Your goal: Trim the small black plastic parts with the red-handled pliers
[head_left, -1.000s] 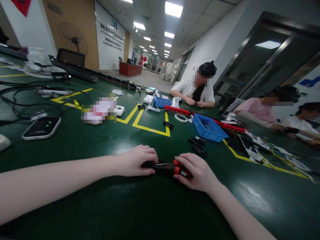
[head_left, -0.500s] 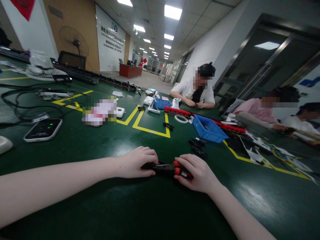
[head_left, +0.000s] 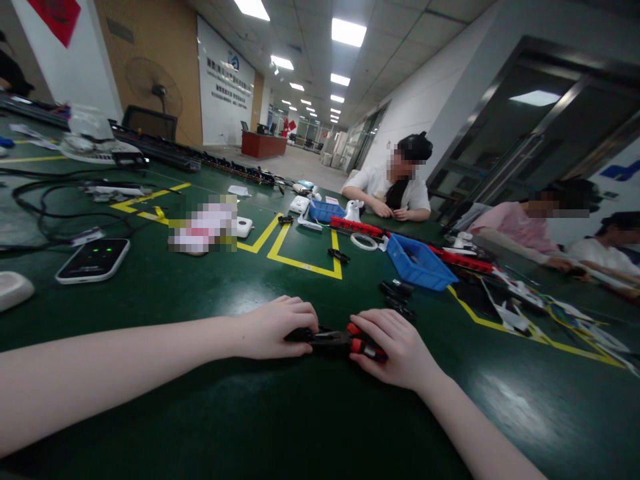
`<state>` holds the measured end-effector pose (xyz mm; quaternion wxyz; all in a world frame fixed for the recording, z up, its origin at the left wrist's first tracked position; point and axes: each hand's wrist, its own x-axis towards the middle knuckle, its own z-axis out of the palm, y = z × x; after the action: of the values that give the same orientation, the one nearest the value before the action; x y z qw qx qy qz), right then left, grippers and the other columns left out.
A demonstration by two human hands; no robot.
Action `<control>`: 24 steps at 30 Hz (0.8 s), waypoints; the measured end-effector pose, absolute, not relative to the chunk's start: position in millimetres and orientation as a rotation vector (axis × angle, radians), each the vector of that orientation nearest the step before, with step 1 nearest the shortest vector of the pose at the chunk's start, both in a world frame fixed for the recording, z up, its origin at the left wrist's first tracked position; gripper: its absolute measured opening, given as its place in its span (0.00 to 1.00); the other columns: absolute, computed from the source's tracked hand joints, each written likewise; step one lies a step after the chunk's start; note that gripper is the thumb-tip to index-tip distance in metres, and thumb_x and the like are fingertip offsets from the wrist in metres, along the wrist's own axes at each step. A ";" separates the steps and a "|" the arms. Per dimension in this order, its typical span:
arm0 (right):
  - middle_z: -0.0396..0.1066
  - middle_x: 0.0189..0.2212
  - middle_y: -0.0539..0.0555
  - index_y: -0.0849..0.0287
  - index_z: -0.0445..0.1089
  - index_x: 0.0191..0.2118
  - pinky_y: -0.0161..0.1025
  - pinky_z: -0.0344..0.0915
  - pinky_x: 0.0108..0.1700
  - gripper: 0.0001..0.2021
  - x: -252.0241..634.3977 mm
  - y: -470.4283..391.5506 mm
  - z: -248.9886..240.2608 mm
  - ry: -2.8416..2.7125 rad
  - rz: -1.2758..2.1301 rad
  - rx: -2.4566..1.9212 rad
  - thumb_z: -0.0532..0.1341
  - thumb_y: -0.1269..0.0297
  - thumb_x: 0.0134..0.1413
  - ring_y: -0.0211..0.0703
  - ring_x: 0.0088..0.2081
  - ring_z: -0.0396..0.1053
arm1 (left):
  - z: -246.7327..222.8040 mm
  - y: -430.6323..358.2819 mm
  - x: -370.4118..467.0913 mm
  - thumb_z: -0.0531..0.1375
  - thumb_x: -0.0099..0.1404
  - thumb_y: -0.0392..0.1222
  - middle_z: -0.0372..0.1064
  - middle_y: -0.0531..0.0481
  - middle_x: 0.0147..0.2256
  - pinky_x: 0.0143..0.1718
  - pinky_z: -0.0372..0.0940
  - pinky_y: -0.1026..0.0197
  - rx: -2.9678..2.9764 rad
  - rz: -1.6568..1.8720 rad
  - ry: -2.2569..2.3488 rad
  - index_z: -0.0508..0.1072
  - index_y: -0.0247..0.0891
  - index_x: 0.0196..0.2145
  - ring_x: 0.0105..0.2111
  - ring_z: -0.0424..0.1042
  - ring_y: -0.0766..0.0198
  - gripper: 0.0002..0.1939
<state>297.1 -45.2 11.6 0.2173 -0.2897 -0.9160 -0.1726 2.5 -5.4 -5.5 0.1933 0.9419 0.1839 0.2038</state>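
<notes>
Step in hand, as judged: working a small part with the pliers. Your left hand pinches the black part between thumb and fingers, low over the green desk. Your right hand has its grip wrapped around the handles of the pliers, with the nose directed at the part. Whether the nose is clamped on it, you cannot tell from this view.

The next move calls for a firm left pinch, a seated nose and measured pressure on the handles. Excess force could let the part slip or mark it. Confirm that your left fingertips are outside the bite before applying pressure.

Part condition: dark, small and mostly covered by your left fingers; its shape and finish are not readable. The pliers show a dark metal nose and red-and-black handles, separated near the pivot. Loose black pieces lie beyond your right hand, near the blue tray.
</notes>
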 end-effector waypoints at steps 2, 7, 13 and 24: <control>0.77 0.43 0.62 0.62 0.69 0.54 0.49 0.73 0.44 0.21 297.0 -44.7 12.0 -2.539 -0.491 -0.788 0.65 0.56 0.58 0.52 0.43 0.75 | -6.1 -5.3 2.8 0.65 0.66 0.39 0.72 0.49 0.47 0.50 0.62 0.54 2.644 0.572 0.522 0.71 0.39 0.44 0.47 0.71 0.56 0.10; 0.77 0.43 0.62 0.62 0.70 0.54 0.50 0.73 0.45 0.21 296.8 -45.1 13.1 -2.537 -0.500 -0.770 0.65 0.56 0.58 0.52 0.43 0.75 | -6.1 -5.9 3.1 0.65 0.66 0.38 0.72 0.49 0.47 0.50 0.62 0.54 2.637 0.573 0.534 0.71 0.39 0.44 0.47 0.71 0.56 0.10; 0.77 0.42 0.63 0.63 0.70 0.53 0.51 0.73 0.46 0.21 297.5 -46.8 12.5 -2.505 -0.495 -0.769 0.65 0.56 0.58 0.52 0.43 0.75 | -6.5 -5.6 2.7 0.65 0.66 0.39 0.72 0.49 0.47 0.50 0.62 0.55 2.649 0.583 0.526 0.71 0.39 0.44 0.47 0.71 0.57 0.10; 0.76 0.39 0.61 0.62 0.69 0.49 0.45 0.74 0.38 0.17 292.4 -48.8 13.1 -2.490 -0.440 -0.777 0.63 0.57 0.59 0.48 0.37 0.75 | -7.1 -4.8 2.9 0.65 0.66 0.40 0.71 0.49 0.47 0.48 0.63 0.56 2.670 0.590 0.523 0.71 0.39 0.44 0.46 0.71 0.57 0.10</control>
<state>292.4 -48.8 13.1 0.2457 -0.2849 -0.9124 -0.1611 2.9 -4.8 -7.1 0.1779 0.9438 0.1847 0.2086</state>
